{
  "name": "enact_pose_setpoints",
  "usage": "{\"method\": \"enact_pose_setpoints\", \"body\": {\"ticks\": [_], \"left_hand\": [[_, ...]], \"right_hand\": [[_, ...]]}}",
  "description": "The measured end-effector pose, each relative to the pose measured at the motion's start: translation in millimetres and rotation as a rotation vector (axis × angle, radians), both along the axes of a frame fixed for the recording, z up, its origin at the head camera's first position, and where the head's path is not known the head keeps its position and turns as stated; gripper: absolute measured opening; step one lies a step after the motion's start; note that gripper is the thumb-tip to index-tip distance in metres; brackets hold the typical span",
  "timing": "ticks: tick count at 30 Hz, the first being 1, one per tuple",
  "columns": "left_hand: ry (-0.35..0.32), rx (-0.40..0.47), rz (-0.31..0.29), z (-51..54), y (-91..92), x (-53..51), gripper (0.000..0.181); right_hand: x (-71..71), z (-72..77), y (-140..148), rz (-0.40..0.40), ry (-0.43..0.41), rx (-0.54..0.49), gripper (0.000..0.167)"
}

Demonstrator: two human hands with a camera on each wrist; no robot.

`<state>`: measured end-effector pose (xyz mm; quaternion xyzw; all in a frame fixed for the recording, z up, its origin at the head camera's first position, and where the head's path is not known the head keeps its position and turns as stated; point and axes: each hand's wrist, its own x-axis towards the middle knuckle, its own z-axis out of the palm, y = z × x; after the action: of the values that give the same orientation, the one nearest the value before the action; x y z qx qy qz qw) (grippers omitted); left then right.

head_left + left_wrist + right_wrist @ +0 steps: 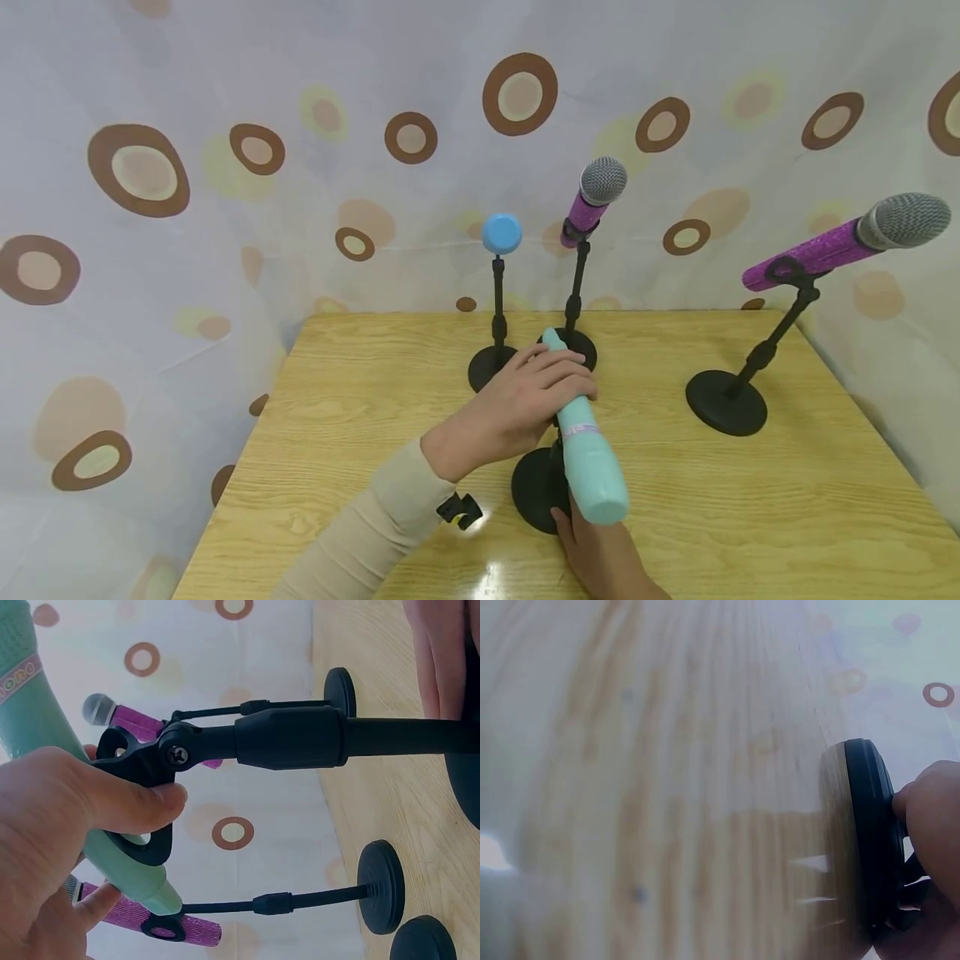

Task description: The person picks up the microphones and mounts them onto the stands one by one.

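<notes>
A mint-green microphone (592, 467) slants over the table, its thick end toward me. My left hand (517, 400) grips it from above. In the left wrist view the thumb presses on the black clip (150, 761) of a desk microphone stand (292, 739), and the microphone's body lies through that clip. My right hand (603, 550) holds the stand low down, its thumb at the front edge of the round black base (536, 492). Its other fingers are partly hidden by the microphone. The right wrist view shows the base edge-on beside that hand.
Behind stand a blue-ended microphone (502, 233) and a purple microphone (585, 212), both on black stands. Another purple microphone (810, 254) tilts on its stand at the right. The wooden table (360, 425) meets a patterned curtain (420, 75) at the back.
</notes>
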<state>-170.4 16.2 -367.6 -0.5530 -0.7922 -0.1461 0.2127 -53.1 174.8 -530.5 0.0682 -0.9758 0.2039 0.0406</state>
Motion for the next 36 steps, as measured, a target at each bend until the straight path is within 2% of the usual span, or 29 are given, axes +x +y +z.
{"method": "enact_pose_setpoints", "body": {"ticks": [3, 5, 8, 11, 13, 16, 19, 21, 25, 29, 36], "left_hand": [[-0.001, -0.002, 0.018, 0.9, 0.5, 2.3, 0.045], [0.022, -0.011, 0.032, 1.8, 0.6, 3.8, 0.045], [0.068, -0.033, 0.054, 3.4, 0.6, 6.2, 0.045], [0.106, -0.057, 0.076, 4.7, 0.2, 8.1, 0.046], [0.121, -0.067, 0.086, 5.4, -0.2, 9.0, 0.046], [0.165, -0.079, 0.104, 6.5, -0.4, 10.1, 0.043], [0.203, -0.091, 0.116, 6.7, 0.2, 10.6, 0.04], [0.212, -0.089, 0.115, 4.9, 1.0, 10.7, 0.041], [0.175, -0.053, 0.089, -1.0, 2.6, 10.8, 0.046], [0.133, -0.026, 0.076, -2.3, 3.9, 10.7, 0.048], [0.145, -0.026, 0.076, 0.1, 4.8, 11.5, 0.044]], "right_hand": [[-1.0, -0.2, 1, 0.0, -0.005, -0.015, 0.061], [-1.6, -0.5, 1, 0.01, 0.014, -0.02, 0.064], [-2.3, -2.0, 2, 0.037, 0.091, -0.008, 0.067], [-2.4, -3.8, 2, 0.064, 0.204, 0.044, 0.067], [-2.1, -5.0, 2, 0.066, 0.248, 0.073, 0.067], [-1.7, -5.5, 1, 0.067, 0.234, 0.066, 0.065], [-1.2, -5.5, 0, 0.063, 0.181, 0.038, 0.062], [-0.4, -5.1, -1, 0.062, 0.163, 0.034, 0.061], [0.9, -4.8, 0, 0.054, 0.138, 0.021, 0.063], [-0.4, -6.1, 1, 0.042, 0.137, 0.005, 0.065], [-1.0, -6.0, 1, 0.053, 0.182, 0.009, 0.065]]}}
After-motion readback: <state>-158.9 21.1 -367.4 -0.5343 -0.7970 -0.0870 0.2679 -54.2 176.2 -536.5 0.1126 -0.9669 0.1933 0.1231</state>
